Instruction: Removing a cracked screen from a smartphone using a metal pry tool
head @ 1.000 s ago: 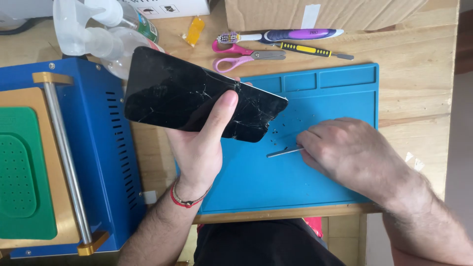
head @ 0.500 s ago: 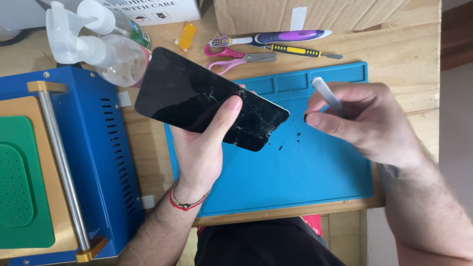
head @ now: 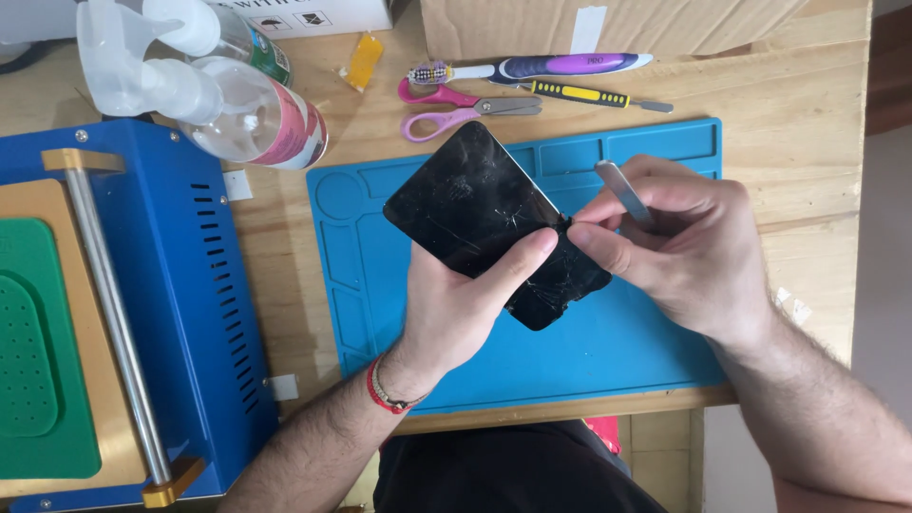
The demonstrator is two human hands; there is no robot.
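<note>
Black glass: the cracked phone screen [head: 494, 223] is held up over the blue mat [head: 608, 351], near the middle of the table, tilted, with its broken end low and to the right.
Left hand: the left hand [head: 456, 304] grips the screen from below, thumb pressed on the cracked part.
Right hand: the right hand [head: 679, 247] pinches the broken edge of the screen and also holds the metal tweezers [head: 622, 190], which stick up and back.
Step in hand: it looks like picking bits of broken glass off the screen's edge.
Next move needs: a small, slow pull, I think, with the left hand holding firm; sharp bits could cut fingers.
Left side of the table: a blue machine [head: 190, 285] with a green pad [head: 38, 351].
Far edge of the table: pink scissors [head: 456, 109], a purple toothbrush [head: 532, 68], a yellow and black tool [head: 598, 97], a clear spray bottle [head: 237, 109] and a cardboard box [head: 608, 24].
</note>
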